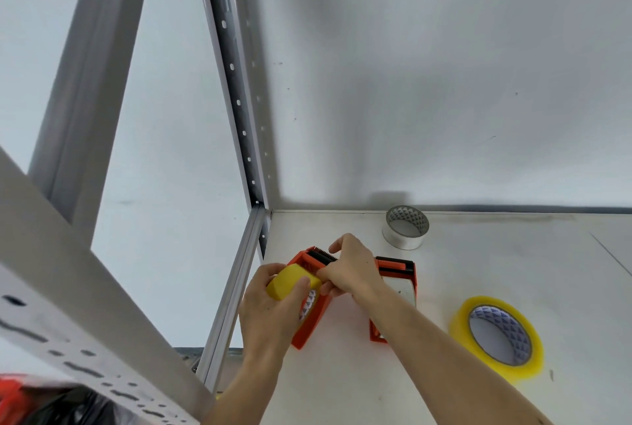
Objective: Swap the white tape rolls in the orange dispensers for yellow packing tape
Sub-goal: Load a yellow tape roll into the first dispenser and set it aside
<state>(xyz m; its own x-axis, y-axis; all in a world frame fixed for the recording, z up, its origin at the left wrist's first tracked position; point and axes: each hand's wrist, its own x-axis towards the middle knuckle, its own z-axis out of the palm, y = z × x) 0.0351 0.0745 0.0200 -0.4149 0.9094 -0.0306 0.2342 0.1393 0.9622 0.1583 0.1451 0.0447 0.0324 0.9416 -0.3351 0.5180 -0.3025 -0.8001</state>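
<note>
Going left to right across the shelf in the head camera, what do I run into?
Shelf post → left hand gripping the yellow roll in the first orange dispenser → second orange dispenser, with white tape → loose yellow roll lying flat.

Open table (513, 253) to the right and along the near edge, wide enough for a hand to pass. Blocked at the back by the wall (410, 82), with a white tape roll (406, 227) standing just before it. Hemmed in on the left by a perforated metal upright (236, 96) and a rail (236, 288) along the table edge. Crowded in the middle: two orange dispensers (398, 269) side by side, narrow gap between. Right of them, a yellow tape roll (497, 335) lying flat.
</note>
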